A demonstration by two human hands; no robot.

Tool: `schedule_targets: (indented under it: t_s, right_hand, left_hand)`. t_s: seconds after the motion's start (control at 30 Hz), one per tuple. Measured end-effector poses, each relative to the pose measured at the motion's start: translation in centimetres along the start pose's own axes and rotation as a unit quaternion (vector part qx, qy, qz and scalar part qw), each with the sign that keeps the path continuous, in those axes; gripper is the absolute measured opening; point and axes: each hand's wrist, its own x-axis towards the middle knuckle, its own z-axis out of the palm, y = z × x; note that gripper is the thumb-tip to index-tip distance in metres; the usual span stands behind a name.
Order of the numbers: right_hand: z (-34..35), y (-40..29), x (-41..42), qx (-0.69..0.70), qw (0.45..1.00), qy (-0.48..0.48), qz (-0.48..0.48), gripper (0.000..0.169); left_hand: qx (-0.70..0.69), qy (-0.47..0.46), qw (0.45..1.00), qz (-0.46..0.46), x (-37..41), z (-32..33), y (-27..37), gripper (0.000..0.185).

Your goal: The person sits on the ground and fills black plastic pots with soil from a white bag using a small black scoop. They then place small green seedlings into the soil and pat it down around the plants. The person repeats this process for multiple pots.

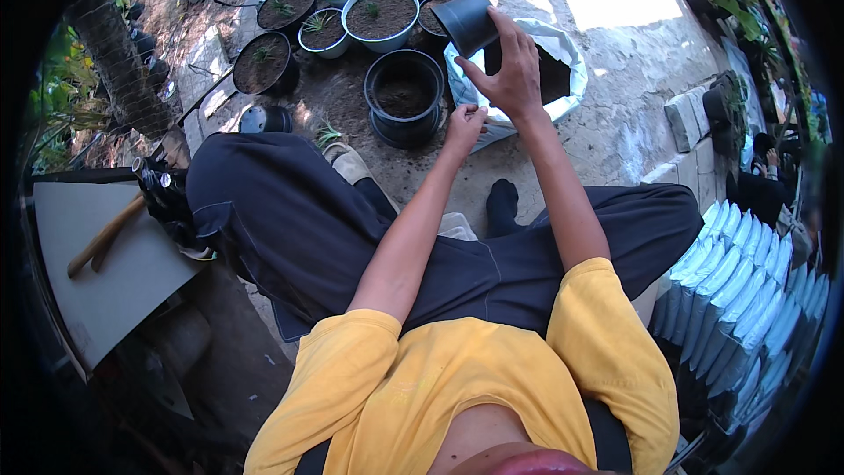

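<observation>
My right hand (511, 72) grips a small black plastic pot (467, 23), tilted on its side above an open white sack (570, 56) of dark soil (554, 78). At the sack's near left rim is my left hand (467, 124), its fingers curled against the edge; whether they pinch it is hard to tell. Left of the sack stands a larger black pot (403, 89) with soil inside, apparently stacked in another. A small loose plant (328, 133) lies on the ground by my shoe.
Beyond are several white pots (381, 16) and black pots (264, 63) holding soil and small plants. An overturned black pot (265, 119) lies near my left knee. Stacked filled white bags (728, 277) stand at right, with a person (765, 178) beyond. Wooden handles (105, 236) rest on a board at left.
</observation>
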Motion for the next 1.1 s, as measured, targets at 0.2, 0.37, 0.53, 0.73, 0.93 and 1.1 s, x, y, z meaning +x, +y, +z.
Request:
schedule_targets:
  t_s: [0.2, 0.37, 0.53, 0.73, 0.93, 1.1]
  right_hand:
    - [-0.5, 7.7, -3.6, -0.121, 0.975, 0.05, 0.176, 0.084]
    - [0.1, 9.4, -8.1, -0.142, 0.919, -0.118, 0.349, 0.093]
    - [2.1, 9.8, -10.0, -0.081, 0.911, -0.192, 0.357, 0.099]
    - [2.8, 11.1, -9.8, 0.038, 0.89, -0.203, 0.407, 0.098]
    - [0.7, 11.7, -7.3, 0.093, 0.887, -0.096, 0.442, 0.09]
    - [-1.4, 8.8, -3.0, 0.107, 0.929, -0.074, 0.345, 0.082]
  left_hand:
    - [0.009, 0.003, 1.0, -0.019, 0.3, -0.3, -0.5, 0.041]
    - [0.037, -0.015, 0.999, -0.024, 0.1, -0.7, -0.2, 0.039]
    - [0.049, -0.007, 0.998, -0.033, 0.1, -0.9, 0.0, 0.028]
    - [0.047, -0.001, 0.998, -0.033, -0.2, -1.1, 0.2, 0.025]
    - [0.042, 0.006, 0.999, -0.034, -0.3, -0.9, 0.1, 0.025]
    - [0.036, 0.008, 0.999, -0.034, -0.4, -0.4, -0.3, 0.028]
